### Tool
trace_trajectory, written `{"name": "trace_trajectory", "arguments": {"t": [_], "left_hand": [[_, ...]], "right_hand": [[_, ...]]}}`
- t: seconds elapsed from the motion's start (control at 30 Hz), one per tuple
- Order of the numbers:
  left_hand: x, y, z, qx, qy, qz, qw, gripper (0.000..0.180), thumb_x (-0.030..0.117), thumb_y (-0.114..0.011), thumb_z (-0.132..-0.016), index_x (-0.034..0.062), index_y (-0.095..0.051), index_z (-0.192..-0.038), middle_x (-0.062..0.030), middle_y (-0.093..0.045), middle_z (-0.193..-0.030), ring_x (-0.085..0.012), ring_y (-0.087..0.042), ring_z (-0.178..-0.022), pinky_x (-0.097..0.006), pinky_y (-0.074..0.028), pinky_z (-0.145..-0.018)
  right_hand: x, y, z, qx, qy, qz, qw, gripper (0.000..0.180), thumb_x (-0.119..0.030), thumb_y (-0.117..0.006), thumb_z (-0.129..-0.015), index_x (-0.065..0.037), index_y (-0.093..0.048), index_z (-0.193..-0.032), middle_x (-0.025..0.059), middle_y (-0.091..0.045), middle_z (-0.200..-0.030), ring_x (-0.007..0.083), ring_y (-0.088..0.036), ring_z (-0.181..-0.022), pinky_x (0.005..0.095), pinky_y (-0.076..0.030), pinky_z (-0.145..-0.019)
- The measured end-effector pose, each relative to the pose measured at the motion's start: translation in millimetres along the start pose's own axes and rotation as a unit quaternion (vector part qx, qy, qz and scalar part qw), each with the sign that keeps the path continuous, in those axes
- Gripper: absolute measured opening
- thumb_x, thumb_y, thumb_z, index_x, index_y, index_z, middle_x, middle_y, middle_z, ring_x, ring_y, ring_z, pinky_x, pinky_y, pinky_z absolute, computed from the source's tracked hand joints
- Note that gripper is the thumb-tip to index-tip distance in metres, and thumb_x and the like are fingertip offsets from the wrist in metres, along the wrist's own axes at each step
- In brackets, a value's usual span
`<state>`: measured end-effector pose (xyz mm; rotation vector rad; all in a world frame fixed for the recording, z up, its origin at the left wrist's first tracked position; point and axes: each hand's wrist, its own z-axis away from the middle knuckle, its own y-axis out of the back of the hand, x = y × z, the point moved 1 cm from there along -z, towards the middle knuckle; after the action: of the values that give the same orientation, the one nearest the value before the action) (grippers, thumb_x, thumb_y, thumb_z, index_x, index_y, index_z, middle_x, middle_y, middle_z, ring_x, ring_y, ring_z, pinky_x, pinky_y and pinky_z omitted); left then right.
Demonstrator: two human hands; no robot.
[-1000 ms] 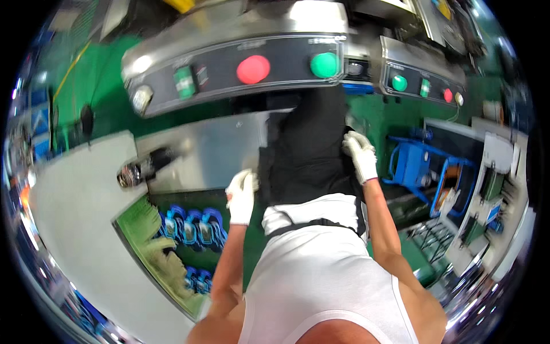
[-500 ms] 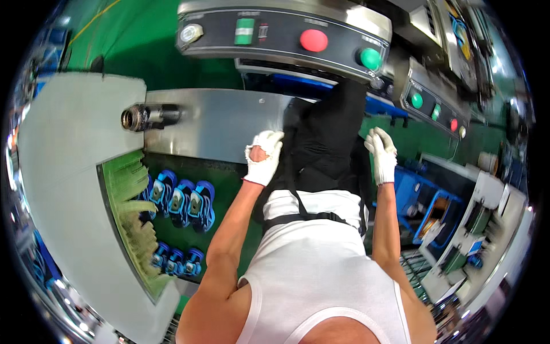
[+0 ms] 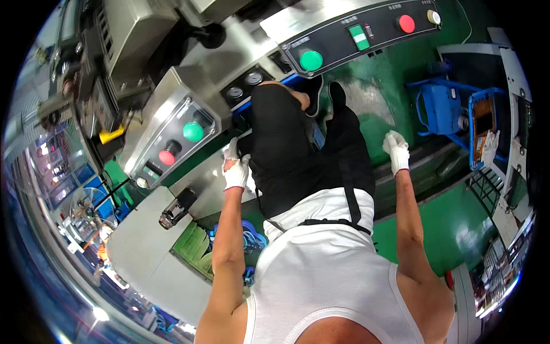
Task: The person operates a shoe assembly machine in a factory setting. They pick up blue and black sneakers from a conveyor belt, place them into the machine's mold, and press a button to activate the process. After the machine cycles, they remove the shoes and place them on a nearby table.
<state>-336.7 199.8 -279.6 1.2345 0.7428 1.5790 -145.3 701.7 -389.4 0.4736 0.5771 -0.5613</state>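
Observation:
My left hand, in a white glove with a worn hole showing skin, is beside my left thigh above a steel bench. Its fingers are apart and I see nothing in them. Out to my right, over the green floor, my right hand in a white glove is loosely curled, with nothing visible in it. Left of my left hand, a dark cylindrical tool with a metal end lies at the edge of the grey table. Ahead is a control panel with green and red buttons.
A second button panel juts out at the left, near round gauges. A grey table holds green strips, with blue shoe-like items beside it. A blue cart and blue crate stand at right.
My body has turned to the right and the machines have swung leftward in view. The right hand's fingers have curled in; the left hand stays beside my thigh.

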Motion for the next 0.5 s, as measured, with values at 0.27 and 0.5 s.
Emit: {"name": "trace_trajectory", "arguments": {"t": [0.27,0.5], "left_hand": [[17,-12,27,-0.012,0.201,-0.010,0.979,0.058,0.014,-0.076,-0.088,0.0160,-0.054,-0.142,-0.0169,-0.067,-0.101,-0.0370,-0.067,-0.091,-0.049,-0.053,-0.077],[17,-32,100,-0.038,0.039,0.061,0.997,0.029,0.010,-0.074,-0.090,0.0087,-0.069,-0.119,-0.0133,-0.068,-0.109,-0.0324,-0.068,-0.100,-0.041,-0.054,-0.087]], "right_hand": [[62,41,20,-0.092,-0.129,0.170,0.973,0.039,-0.028,-0.068,-0.097,-0.005,-0.069,-0.128,0.0056,-0.073,-0.112,0.0177,-0.067,-0.092,0.0342,-0.054,-0.074],[-29,15,-2,-0.078,-0.173,0.177,0.966,0.039,-0.032,-0.071,-0.097,-0.002,-0.068,-0.123,0.0113,-0.071,-0.112,0.0198,-0.070,-0.094,0.0375,-0.058,-0.073]]}}
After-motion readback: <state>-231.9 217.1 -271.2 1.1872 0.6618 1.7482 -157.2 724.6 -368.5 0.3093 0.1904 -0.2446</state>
